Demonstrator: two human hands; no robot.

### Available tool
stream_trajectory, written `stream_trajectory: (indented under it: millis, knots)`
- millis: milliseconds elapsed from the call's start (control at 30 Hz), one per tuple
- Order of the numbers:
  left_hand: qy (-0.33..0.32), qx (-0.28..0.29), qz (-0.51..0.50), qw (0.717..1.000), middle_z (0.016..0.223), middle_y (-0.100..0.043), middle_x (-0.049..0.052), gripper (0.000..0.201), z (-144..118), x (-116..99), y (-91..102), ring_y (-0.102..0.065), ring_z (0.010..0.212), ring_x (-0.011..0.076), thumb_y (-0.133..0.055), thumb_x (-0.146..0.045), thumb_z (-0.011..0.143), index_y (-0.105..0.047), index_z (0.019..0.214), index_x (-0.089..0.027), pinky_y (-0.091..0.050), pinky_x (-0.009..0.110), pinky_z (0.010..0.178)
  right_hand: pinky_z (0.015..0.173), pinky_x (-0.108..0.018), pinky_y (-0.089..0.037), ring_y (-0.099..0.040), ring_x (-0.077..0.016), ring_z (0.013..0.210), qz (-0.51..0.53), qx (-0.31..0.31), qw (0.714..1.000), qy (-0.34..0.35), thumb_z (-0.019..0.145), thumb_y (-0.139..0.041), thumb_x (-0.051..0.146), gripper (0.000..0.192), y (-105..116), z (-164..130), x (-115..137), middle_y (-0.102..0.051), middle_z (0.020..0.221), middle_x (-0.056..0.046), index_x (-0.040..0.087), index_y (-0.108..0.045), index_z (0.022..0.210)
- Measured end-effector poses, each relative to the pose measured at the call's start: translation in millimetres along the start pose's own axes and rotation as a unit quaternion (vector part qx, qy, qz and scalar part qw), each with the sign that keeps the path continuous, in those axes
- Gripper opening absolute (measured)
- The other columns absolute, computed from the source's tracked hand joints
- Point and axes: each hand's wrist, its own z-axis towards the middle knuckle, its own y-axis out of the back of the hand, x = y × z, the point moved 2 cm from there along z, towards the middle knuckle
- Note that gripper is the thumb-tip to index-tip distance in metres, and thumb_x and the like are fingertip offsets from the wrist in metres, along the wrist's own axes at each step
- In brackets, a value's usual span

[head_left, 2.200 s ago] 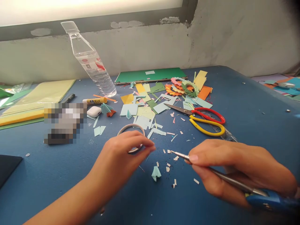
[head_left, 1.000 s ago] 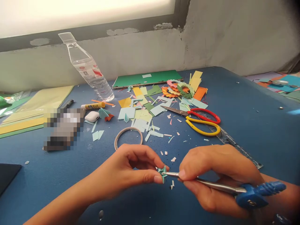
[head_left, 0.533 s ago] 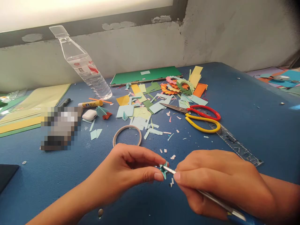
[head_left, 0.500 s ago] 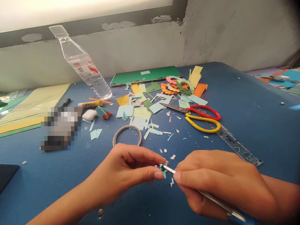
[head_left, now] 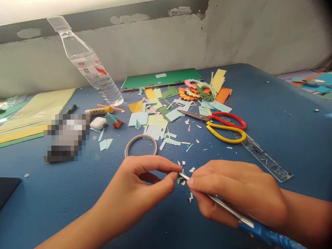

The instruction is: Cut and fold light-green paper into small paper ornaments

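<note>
You seem to be at the step of working a metal tip against a small folded teal paper piece (head_left: 179, 180), held just above the bench (head_left: 155, 226) between your hands. The next move likely calls for a steady pinch and light pressure, since thin paper could crumple.

Your left hand (head_left: 142, 188) is nearly closed, thumb and forefinger pinching that piece. Your right hand (head_left: 238, 192) is curled pen-fashion around what looks like a drawing compass (head_left: 225, 207), its tip at the paper; whether it sits inside the folds, you can't tell. White paper bits (head_left: 192, 169) lie just beyond your fingertips, the tape roll (head_left: 126, 148) just past your left hand, and the scissors (head_left: 210, 118) beyond your right.
</note>
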Motion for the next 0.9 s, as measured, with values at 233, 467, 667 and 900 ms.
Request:
stream_trajectory:
  millis: [233,467,667,900]
  knots:
    - [-0.017,-0.029,0.046,0.998,0.062,-0.074,-0.006,0.018,0.5,-0.3,-0.8,-0.063,0.051,0.0101,-0.067,-0.012,0.069,-0.077,0.075,-0.025,-0.049,0.012,0.044,0.063,-0.019,-0.054,-0.068,-0.0139,0.069,-0.056,0.013,0.998,-0.012,0.083,-0.054,0.013,0.011,-2.4,-0.3,2.0,-0.07,0.078,0.002,0.023,-0.055,0.08]
    - [0.054,0.091,-0.1,0.989,0.076,-0.073,-0.003,0.008,7.9,8.2,4.2,-0.063,0.061,0.0104,-0.069,-0.019,0.073,-0.075,0.076,-0.024,-0.053,0.014,0.052,0.064,-0.015,-0.053,-0.064,-0.0085,0.056,0.005,-0.081,0.996,-0.029,0.08,-0.053,0.01,0.012,3.8,8.7,2.3,-0.069,0.068,0.003,0.021,-0.059,0.083]
    - [0.071,0.148,-0.231,0.959,0.069,-0.066,-0.002,0.011,10.7,11.5,4.1,-0.059,0.056,0.0097,-0.067,-0.013,0.074,-0.073,0.068,-0.02,-0.054,0.019,0.053,0.055,-0.013,-0.05,-0.063,-0.007,0.054,0.116,-0.111,0.982,-0.095,0.074,-0.057,0.008,0.014,4.0,11.9,3.5,-0.068,0.065,0.004,0.022,-0.057,0.077]
    - [-0.105,0.073,-0.069,0.989,0.07,-0.062,-0.001,0.017,3.6,6.3,1.4,-0.057,0.06,0.0094,-0.057,-0.008,0.081,-0.064,0.069,-0.017,-0.049,0.017,0.055,0.059,-0.012,-0.051,-0.065,-0.0078,0.058,0.098,-0.092,0.99,-0.041,0.072,-0.057,0.001,0.019,11.2,16.3,4.5,-0.069,0.066,0.002,0.019,-0.058,0.079]
